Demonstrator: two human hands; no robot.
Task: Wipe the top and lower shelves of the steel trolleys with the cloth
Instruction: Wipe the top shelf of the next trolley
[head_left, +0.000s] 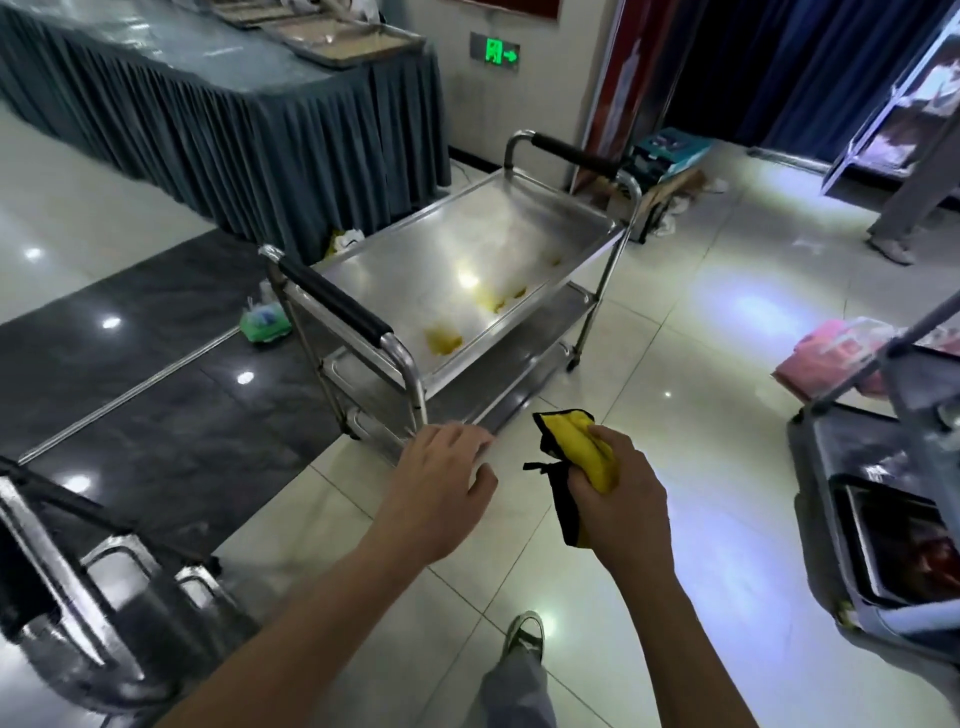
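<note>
A steel trolley (395, 260) with black-padded handles stands on the floor just ahead of me. Its top shelf is bare steel and shows yellow reflections near the right rim. A lower shelf (467, 374) lies under it. My right hand (618, 493) is shut on a bunched yellow cloth with black edging (576, 447), held in the air short of the trolley's near corner. Beside it, also short of the trolley, my left hand (441, 488) hangs with loosely spread fingers and holds nothing.
A second steel trolley (78, 582) stands at the lower left and a loaded cart (883, 519) at the right. A skirted table (249, 119) with trays lies behind. A green bag (265, 319) and boxes (670, 156) sit on the floor. A person's legs (904, 208) are at the far right.
</note>
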